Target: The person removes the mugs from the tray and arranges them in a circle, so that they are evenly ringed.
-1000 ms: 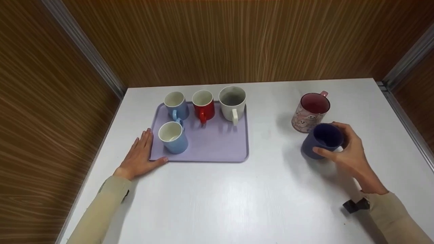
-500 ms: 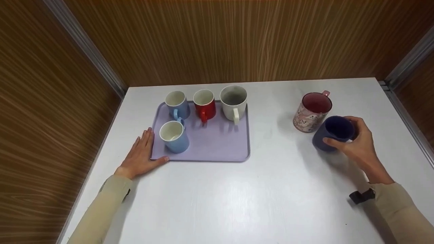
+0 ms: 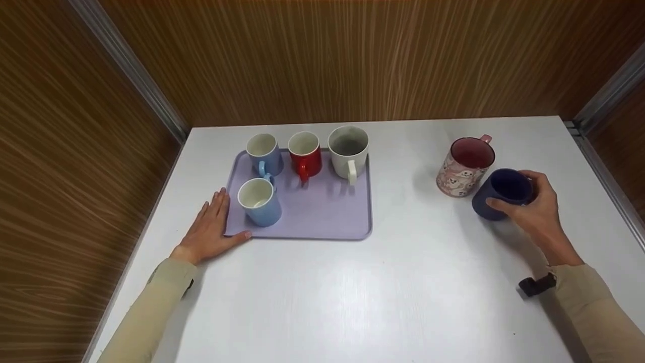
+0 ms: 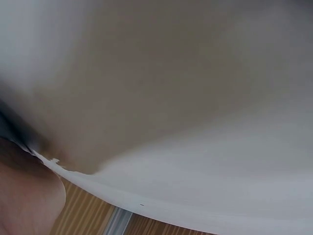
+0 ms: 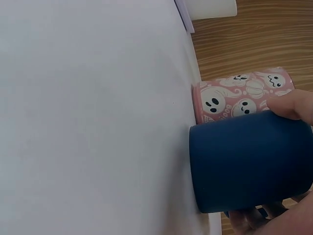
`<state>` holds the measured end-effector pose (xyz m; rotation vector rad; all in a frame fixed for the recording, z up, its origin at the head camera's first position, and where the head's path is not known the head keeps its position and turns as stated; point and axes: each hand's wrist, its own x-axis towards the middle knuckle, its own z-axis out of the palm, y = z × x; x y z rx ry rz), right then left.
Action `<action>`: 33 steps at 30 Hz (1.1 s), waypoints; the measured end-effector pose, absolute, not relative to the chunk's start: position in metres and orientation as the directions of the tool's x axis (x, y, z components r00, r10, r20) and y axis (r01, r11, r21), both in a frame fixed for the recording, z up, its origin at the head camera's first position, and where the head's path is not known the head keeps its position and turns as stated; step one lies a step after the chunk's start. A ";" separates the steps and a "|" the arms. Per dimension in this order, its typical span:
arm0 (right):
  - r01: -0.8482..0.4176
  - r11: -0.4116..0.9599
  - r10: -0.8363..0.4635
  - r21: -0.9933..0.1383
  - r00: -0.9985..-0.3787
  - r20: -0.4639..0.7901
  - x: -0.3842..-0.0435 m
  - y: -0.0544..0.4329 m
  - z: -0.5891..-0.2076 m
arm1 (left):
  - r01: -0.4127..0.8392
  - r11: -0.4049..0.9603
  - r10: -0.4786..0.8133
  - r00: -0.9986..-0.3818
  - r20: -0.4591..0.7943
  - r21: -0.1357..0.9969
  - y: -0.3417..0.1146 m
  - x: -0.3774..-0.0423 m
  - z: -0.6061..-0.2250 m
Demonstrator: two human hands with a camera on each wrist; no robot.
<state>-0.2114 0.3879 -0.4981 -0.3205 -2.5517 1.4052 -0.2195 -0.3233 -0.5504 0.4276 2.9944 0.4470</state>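
My right hand (image 3: 538, 212) grips a dark blue mug (image 3: 496, 201) around its side, thumb on the near face and fingers at the far side. The mug stands close beside a pink ghost-patterned mug (image 3: 458, 177), on its near right side. Seen from the right wrist, the blue mug (image 5: 249, 164) has its base at the table surface and partly covers the pink mug (image 5: 227, 100). My left hand (image 3: 206, 234) lies with straight fingers along the left edge of the lilac tray (image 3: 322, 217), thumb at its front edge. Only a bit of the left hand (image 4: 29, 200) shows in its wrist view.
On the tray, a light blue mug (image 3: 269, 160), a red mug (image 3: 311, 164) and a cream mug (image 3: 342, 161) form the back row. Another light blue mug (image 3: 264, 210) stands at front left. Wood-patterned panels (image 3: 322, 65) enclose the white table (image 3: 322, 297).
My right hand has shifted the dark blue mug right and away from me, along the pink mug's near side. The left hand keeps its place at the tray.
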 end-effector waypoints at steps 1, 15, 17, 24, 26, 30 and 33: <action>0.091 0.521 0.291 -0.848 -0.954 0.077 -0.212 0.388 -0.498 | 0.260 0.918 0.285 -0.958 -0.042 0.298 -0.323 -0.219 -0.550; 0.129 0.516 0.304 -0.847 -0.952 0.041 -0.227 0.387 -0.497 | 0.259 0.922 0.283 -0.958 -0.041 0.288 -0.324 -0.221 -0.551; 0.128 0.515 0.305 -0.848 -0.952 0.041 -0.227 0.387 -0.497 | 0.261 0.922 0.284 -0.958 -0.042 0.286 -0.324 -0.221 -0.551; 0.110 0.516 0.302 -0.849 -0.951 0.060 -0.227 0.388 -0.501 | 0.251 0.923 0.277 -0.959 -0.053 0.292 -0.323 -0.219 -0.551; 0.105 0.518 0.299 -0.849 -0.952 0.065 -0.227 0.389 -0.501 | 0.252 0.922 0.278 -0.959 -0.050 0.293 -0.323 -0.219 -0.551; 0.099 0.520 0.293 -0.848 -0.954 0.068 -0.226 0.388 -0.500 | 0.255 0.921 0.280 -0.959 -0.045 0.294 -0.323 -0.219 -0.551; 0.110 0.528 0.283 -0.842 -0.958 0.052 -0.225 0.388 -0.496 | 0.255 0.921 0.279 -0.959 -0.041 0.296 -0.324 -0.219 -0.552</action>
